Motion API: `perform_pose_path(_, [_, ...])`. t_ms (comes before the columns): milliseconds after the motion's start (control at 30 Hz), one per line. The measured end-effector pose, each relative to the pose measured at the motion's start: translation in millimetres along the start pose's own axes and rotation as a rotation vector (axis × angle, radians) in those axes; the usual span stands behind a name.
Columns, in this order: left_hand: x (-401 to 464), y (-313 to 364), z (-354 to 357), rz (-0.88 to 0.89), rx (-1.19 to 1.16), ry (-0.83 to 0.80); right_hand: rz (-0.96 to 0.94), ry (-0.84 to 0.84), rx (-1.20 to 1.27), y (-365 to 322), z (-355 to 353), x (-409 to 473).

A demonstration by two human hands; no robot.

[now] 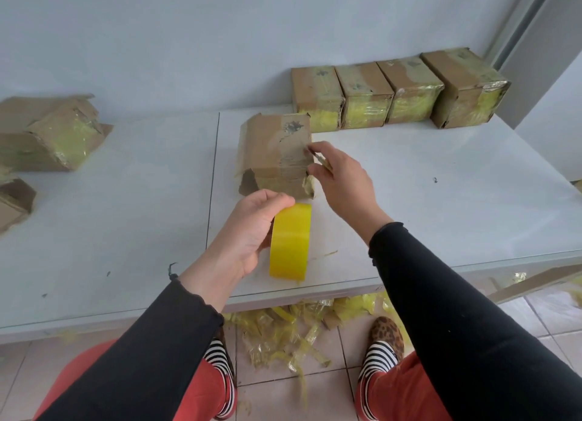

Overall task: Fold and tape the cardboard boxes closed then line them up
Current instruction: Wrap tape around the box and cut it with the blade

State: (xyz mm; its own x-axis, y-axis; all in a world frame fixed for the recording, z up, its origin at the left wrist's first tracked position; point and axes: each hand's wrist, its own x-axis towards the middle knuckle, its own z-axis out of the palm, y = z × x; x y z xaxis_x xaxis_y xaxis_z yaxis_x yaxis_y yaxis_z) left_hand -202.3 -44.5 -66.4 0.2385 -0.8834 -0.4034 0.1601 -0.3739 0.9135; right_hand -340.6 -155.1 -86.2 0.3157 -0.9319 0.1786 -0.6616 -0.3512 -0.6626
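- Up top, a pale wall (220,36) backs the white table (441,200); its near edge overhangs tape scraps (283,329) littering the tiled floor (283,398).
- Four taped boxes (400,96) line up touching at the back right.
- Flattened boxes (47,134) are cut off at the left edge.
- Center box (277,156) stands mid-table, near flaps loose.
- Left hand (252,231) grips the yellow tape roll (291,241) just in front of it.
- Right hand (343,181) pinches at the box's right edge; can't make out any tape strip.

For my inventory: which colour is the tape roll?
Bright yellow tape roll, in the head view.

Packing room — taped boxes (400,93), tape scraps (283,332).
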Motion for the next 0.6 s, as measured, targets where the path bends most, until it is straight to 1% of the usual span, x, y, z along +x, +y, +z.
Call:
perform_pose_path(100, [-3.9, -0.1, -1.8, -0.035, 0.087, -0.074, 0.022, 0.016, -0.020, 9.9, -5.0, 10.8])
perform_pose_path(167, [-6.3, 0.2, -2.4, -0.038, 0.100, -0.093, 0.021, -0.005, -0.012, 12.6, -7.7, 14.5])
perform_pose_path(233, [-7.5, 2.8, -5.2, -0.013, 0.093, -0.068, 0.008, -0.034, 0.030, 10.7, -7.5, 13.9])
perform_pose_path(300, [-7.7, 6.1, -10.3, 0.021, 0.075, -0.035, 0.017, -0.025, 0.086, 6.4, -5.4, 12.5])
perform_pose_path(333, [-7.8, 7.7, -13.0, 0.035, 0.059, -0.022, 0.006, 0.000, 0.070, 5.6, -3.2, 12.1])
perform_pose_path(400, [-7.6, 9.4, -17.5, 0.048, 0.028, -0.001, -0.058, 0.041, -0.039, 6.2, 1.6, 10.5])
perform_pose_path(467, [-7.3, 9.1, -20.3, 0.051, 0.020, 0.017, -0.112, 0.037, -0.115, 8.4, 6.7, 8.6])
perform_pose_path(600, [-5.3, 7.1, -22.0, 0.061, 0.022, 0.031, -0.156, 0.034, -0.129, 13.7, 11.3, 6.2])
